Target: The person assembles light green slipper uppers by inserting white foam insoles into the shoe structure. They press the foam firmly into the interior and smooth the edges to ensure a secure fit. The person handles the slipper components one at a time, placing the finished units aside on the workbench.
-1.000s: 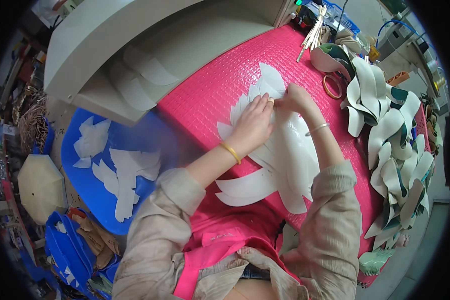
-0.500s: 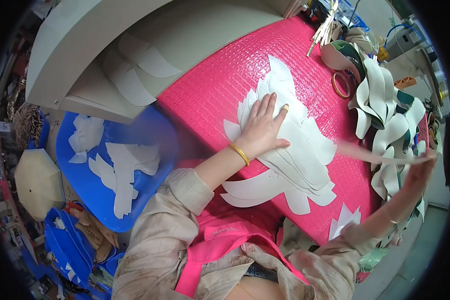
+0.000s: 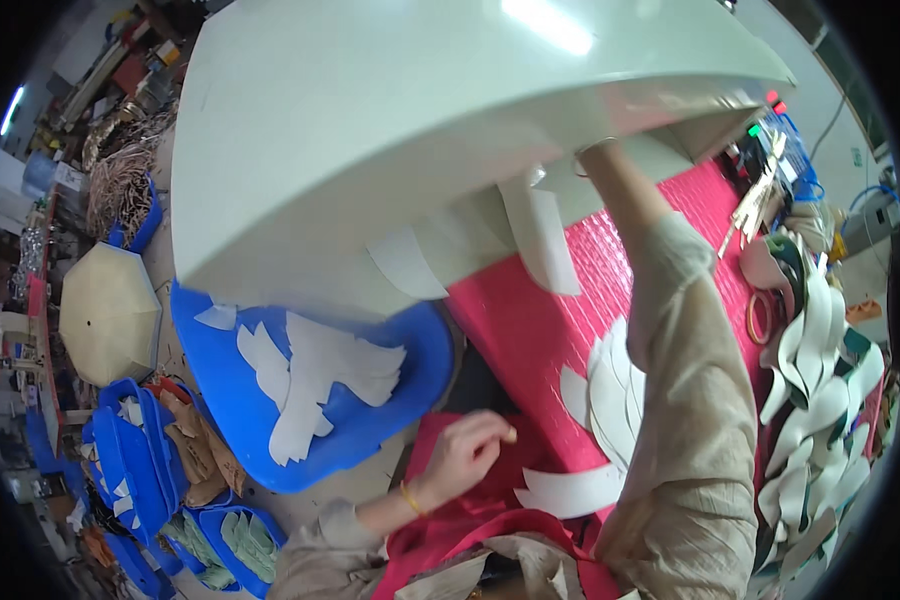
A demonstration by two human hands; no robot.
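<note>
A blue tray [image 3: 220, 370] holding white cut pieces sits at the left, beneath a large pale machine hood [image 3: 400, 130]. A beige umbrella [image 3: 108, 312] lies farther left, with stacked blue bins [image 3: 130, 465] below it. Orange-handled scissors [image 3: 760, 315] rest at the right.

A cutting workshop: a big grey-white machine hood [image 3: 420, 130] overhangs a pink cutting mat [image 3: 540, 340]. Just below the hood, a blue tray [image 3: 410, 420] holds white cut pieces [image 3: 320, 375]. Right of the mat lie stacked cut shapes [image 3: 815, 400]; blue bins [image 3: 135, 470] crowd the floor.
</note>
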